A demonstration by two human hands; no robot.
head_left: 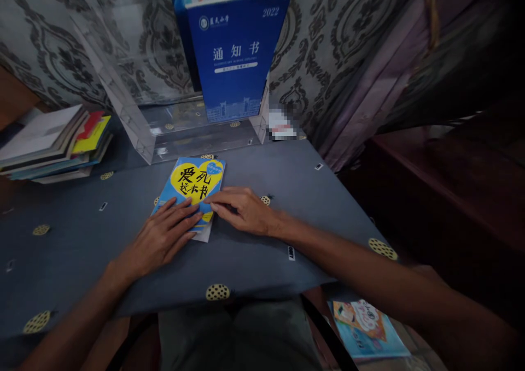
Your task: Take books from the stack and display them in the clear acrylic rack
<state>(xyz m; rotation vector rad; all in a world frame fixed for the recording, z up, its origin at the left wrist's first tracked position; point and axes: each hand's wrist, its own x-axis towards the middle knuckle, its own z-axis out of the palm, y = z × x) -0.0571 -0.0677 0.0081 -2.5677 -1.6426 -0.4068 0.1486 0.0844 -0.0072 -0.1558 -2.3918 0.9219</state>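
Note:
A small blue book (194, 182) with a yellow heart and black characters lies on the grey cloth-covered table (295, 196). White paper shows beneath its lower edge. My left hand (162, 234) rests flat over the book's lower left part, fingers spread. At the book's right edge is my right hand (244, 210), its thumb and forefinger brought near each other at the edge; whether they pinch a cover or page is too small to tell.
Behind the book stands a clear acrylic rack (143, 141) holding an upright blue booklet (238, 59). Stacked books (49, 141) sit at the left. A white packet (281, 125) lies beside the rack. Colourful books (369, 330) are below the table's right front edge.

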